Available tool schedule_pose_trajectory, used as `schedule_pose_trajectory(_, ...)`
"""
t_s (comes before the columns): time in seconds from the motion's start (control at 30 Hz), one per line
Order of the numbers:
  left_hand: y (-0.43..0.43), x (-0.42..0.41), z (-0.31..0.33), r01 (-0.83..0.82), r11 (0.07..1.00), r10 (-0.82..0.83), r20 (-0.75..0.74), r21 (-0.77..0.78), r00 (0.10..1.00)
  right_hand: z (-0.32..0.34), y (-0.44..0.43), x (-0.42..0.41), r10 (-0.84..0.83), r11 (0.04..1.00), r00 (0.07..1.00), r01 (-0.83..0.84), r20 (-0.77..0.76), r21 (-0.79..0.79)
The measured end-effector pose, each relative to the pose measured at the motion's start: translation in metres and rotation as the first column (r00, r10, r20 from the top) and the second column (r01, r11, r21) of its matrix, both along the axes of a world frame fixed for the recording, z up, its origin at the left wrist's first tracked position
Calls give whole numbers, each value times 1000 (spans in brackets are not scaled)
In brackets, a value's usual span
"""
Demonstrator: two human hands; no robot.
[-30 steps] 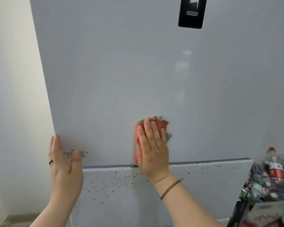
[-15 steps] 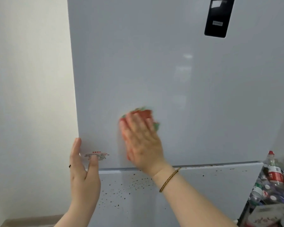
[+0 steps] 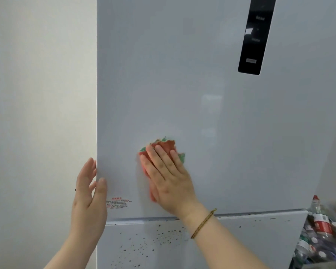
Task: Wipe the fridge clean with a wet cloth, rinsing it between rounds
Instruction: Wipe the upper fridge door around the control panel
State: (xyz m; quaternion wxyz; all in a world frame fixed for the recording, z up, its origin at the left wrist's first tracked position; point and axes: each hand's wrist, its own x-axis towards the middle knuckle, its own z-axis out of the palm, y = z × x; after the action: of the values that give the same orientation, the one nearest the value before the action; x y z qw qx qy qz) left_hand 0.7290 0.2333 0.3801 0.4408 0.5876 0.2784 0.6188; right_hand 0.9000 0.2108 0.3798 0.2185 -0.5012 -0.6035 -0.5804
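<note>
Fridge (image 3: 182, 84) wiping is the step going on now: the right hand (image 3: 169, 179) lies flat, fingers spread, and presses the cloth (image 3: 168, 145) onto the top door. The cloth is red and green, crumpled, and peeks out past the fingertips. The left hand (image 3: 88, 193) is open and hooks around the door's edge, thumb on the front, just beside a small red label (image 3: 118, 203). The top door looks shiny and clean. Below both hands, the lower door (image 3: 241, 241) has many dark spots, so I think the cloth should slide down there next, pressed firmly, then get a rinse.
</note>
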Motion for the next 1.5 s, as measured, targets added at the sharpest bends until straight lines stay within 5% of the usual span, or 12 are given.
schedule_pose_trajectory(0.07,0,1,3,14,1000,-13,23,-23,1000,11,-19,30,-24,999,998,26,-59,35)
schedule_pose_trajectory(0.13,-2,1,2,33,999,-33,22,-30,999,27,-41,57,-15,974,936,93,-351,207)
schedule_pose_trajectory(0.2,-2,0,0,42,999,-42,23,-27,999,52,-53,69,123,921,728,168,-674,350)
schedule_pose_trajectory(0.27,-1,0,0,64,998,-63,40,-29,997,80,-46,62,237,874,604,210,-761,439)
schedule_pose_trajectory(0.4,-2,-1,4,107,993,-104,72,-48,992,98,-2,12,175,889,813,112,-556,444)
schedule_pose_trajectory(0.6,-1,-8,4,167,984,-160,111,-64,981,27,9,-24,84,996,996,-84,25,-23)
schedule_pose_trajectory(0.73,3,-14,5,195,979,-188,111,-53,976,32,-27,42,40,975,954,29,-298,222)
schedule_pose_trajectory(0.8,3,-14,5,206,978,-200,111,-45,974,46,-35,56,155,894,771,157,-618,420)
schedule_pose_trajectory(0.87,2,-13,4,213,975,-207,109,-54,972,53,-25,40,234,843,653,233,-720,485)
schedule_pose_trajectory(1.03,2,-12,2,214,976,-209,106,-35,972,-6,23,-49,28,990,951,17,-309,143)
schedule_pose_trajectory(1.17,12,-23,-5,247,969,-244,110,-10,964,-42,14,-31,39,999,995,-38,-87,12)
schedule_pose_trajectory(1.5,20,-23,-27,250,966,-246,54,-69,968,-82,-41,49,-42,974,850,152,-526,169)
